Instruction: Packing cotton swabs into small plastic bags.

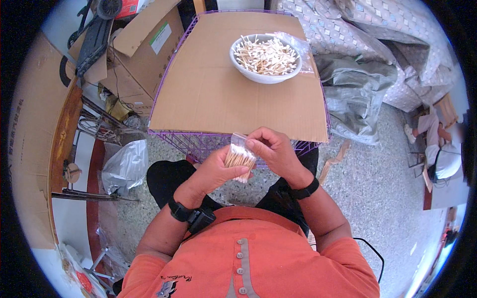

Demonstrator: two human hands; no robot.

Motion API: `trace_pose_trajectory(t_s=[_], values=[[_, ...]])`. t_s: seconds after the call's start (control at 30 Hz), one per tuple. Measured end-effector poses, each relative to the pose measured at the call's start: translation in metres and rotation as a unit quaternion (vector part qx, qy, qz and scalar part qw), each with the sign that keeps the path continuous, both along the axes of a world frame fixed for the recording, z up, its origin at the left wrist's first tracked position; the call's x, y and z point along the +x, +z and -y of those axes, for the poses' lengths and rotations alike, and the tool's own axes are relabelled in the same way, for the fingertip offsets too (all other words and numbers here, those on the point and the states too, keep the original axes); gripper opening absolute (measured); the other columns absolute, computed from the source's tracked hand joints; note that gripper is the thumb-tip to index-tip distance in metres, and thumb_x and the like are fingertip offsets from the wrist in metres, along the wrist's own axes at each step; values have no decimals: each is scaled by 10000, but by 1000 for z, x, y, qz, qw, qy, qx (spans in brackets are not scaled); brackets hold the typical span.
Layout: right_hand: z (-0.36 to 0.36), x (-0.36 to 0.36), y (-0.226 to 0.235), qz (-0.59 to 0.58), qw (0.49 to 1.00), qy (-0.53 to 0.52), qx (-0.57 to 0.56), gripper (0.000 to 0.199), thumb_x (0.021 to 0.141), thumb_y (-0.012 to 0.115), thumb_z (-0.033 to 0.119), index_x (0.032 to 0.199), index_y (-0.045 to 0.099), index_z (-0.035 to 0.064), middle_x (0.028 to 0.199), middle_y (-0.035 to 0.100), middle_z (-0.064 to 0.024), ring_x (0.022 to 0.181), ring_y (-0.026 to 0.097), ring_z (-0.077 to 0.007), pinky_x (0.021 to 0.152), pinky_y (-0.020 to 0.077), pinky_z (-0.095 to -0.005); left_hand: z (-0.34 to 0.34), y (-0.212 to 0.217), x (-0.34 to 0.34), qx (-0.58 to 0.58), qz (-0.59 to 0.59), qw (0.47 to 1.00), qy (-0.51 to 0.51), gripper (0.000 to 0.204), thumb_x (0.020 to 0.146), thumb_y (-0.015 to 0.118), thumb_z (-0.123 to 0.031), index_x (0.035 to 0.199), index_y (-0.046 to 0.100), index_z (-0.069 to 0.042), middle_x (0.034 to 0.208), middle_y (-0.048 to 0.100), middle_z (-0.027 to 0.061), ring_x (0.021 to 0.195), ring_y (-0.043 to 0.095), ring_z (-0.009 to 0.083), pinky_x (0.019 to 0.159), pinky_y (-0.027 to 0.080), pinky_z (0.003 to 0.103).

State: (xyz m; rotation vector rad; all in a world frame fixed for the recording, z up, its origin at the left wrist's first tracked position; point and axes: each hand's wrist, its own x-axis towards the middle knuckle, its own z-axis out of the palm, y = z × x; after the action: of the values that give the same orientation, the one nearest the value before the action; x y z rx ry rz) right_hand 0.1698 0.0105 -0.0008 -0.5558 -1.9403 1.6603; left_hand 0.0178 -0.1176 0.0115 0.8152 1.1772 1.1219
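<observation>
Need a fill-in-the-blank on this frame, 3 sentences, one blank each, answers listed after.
1. Both hands hold a small clear bag filled with cotton ____.
2. The white bowl of loose swabs sits on a sheet of ____ laid over a purple wire basket.
3. The left hand and the right hand each have a ____ band at the wrist.

Missing words: swabs; cardboard; black

Both hands (248, 159) hold a small clear bag (240, 155) of cotton swabs.
</observation>
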Motion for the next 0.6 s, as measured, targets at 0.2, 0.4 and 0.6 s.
trace_pose_trajectory(t_s=[0.2,0.4,0.6], values=[[1,0,-1,-5,1000,-16,7,122,932,636,119,902,631,2,795,600,30,731,508,-42,648,435,-211,1,-2,0,-3,5,1000,-6,401,862,710,-78,1209,521,-10,1061,651,73,921,659,154,790,548,295],[0,1,-4,-23,999,-20,-10,141,929,632,145,872,627,17,751,581,27,703,498,-51,617,431,-230,1,-18,-1,35,28,999,-20,458,839,744,-109,1227,519,-17,1081,652,69,955,638,138,811,538,290],[1,3,-3,-29,999,-25,-35,173,947,617,168,854,617,21,733,556,40,700,481,-46,612,424,-230,-1,-19,-1,39,18,999,-29,453,843,745,-134,1224,526,-21,1071,650,59,937,630,122,800,530,280]])
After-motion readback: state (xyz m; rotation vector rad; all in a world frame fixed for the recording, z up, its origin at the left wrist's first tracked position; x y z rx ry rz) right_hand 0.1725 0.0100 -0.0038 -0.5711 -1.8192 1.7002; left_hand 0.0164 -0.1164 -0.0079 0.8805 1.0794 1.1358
